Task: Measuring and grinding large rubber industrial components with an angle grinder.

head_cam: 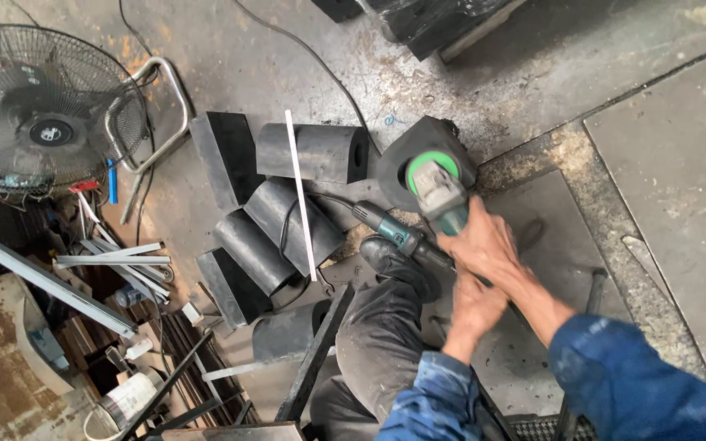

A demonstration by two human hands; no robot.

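To your left, a round wire-guard floor fan [38,110] stands on the stained concrete floor [533,90]. Beside it, dark D-shaped rubber blocks [275,220] lie clustered, a thin white strip [300,196] laid across them. Grey metal angle bars [108,261] lie lower left, with a white cylindrical can [128,398] below.

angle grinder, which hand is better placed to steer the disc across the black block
Right, probably. The right hand sits on the angle grinder just behind its green disc guard, over the black block. The left hand is further back, by the rear handle, better suited to steadying.
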